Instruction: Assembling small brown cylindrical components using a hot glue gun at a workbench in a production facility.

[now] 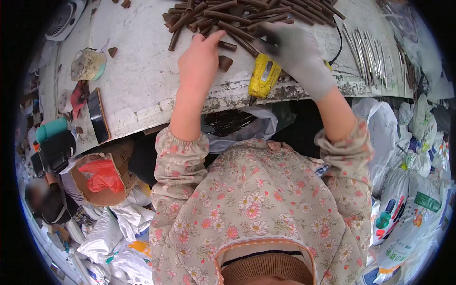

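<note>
A heap of brown sticks (228, 19) lies at the far middle of the white table (147, 57). My bare left hand (198, 59) reaches to the heap's near edge, fingers apart, the index finger stretched toward the sticks; nothing shows between the fingers. My right hand (297, 52), in a grey glove with dark fingertips, is at the heap's right side. Its blurred fingers meet the ends of some sticks; whether they grip one is unclear. Just below it a yellow glue gun (264, 76) points its dark nozzle toward me at the table edge. A short brown piece (224, 63) lies beside my left wrist.
Silvery rods (368, 57) lie at right, past a black cord (339, 42). At left are a dirty tub (89, 65), a phone (98, 115) and a fan (64, 19). Below stand a cardboard box (121, 164) with a red bag and stuffed white sacks (411, 204).
</note>
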A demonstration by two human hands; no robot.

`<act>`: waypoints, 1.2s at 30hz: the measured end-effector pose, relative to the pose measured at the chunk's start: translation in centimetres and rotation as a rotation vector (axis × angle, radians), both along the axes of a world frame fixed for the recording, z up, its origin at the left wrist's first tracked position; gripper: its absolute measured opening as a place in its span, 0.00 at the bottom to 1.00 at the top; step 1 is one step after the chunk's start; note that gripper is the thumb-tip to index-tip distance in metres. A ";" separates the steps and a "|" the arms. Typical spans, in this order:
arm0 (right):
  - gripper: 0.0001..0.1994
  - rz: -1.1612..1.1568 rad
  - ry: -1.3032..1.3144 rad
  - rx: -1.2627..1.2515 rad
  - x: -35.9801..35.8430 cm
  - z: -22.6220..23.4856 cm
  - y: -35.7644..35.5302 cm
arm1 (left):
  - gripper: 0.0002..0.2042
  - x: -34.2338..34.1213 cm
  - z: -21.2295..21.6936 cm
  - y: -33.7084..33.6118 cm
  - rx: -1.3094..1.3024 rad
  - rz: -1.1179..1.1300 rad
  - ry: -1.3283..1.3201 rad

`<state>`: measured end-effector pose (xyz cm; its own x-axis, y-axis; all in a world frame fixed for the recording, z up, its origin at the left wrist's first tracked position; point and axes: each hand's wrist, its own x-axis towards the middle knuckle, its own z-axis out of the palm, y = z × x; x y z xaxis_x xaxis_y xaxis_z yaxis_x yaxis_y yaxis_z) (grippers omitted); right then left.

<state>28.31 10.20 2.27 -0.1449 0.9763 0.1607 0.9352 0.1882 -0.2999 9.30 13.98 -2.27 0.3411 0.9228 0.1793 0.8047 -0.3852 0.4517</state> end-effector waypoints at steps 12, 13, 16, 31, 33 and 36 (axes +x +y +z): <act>0.12 0.003 -0.198 -0.122 -2.5 -1.2 5.3 | 0.12 -3.7 0.0 -1.6 0.127 0.212 -0.253; 0.12 0.014 -0.120 -0.074 -2.6 -1.0 4.9 | 0.17 -3.9 0.5 -2.6 -0.082 0.219 -0.573; 0.15 0.145 0.257 0.039 -2.7 -1.4 3.4 | 0.29 -5.0 0.9 -4.8 -0.333 0.197 -0.857; 0.10 0.313 0.615 -0.030 -9.5 0.2 -3.4 | 0.12 -2.7 0.6 -9.6 -0.508 0.179 -1.780; 0.10 0.343 0.609 0.023 -9.1 -0.5 -3.5 | 0.11 -2.7 0.7 -9.5 -0.371 0.189 -1.759; 0.11 0.208 0.328 0.154 -7.1 2.1 -2.8 | 0.10 -4.3 0.4 -8.6 -0.044 0.131 -1.244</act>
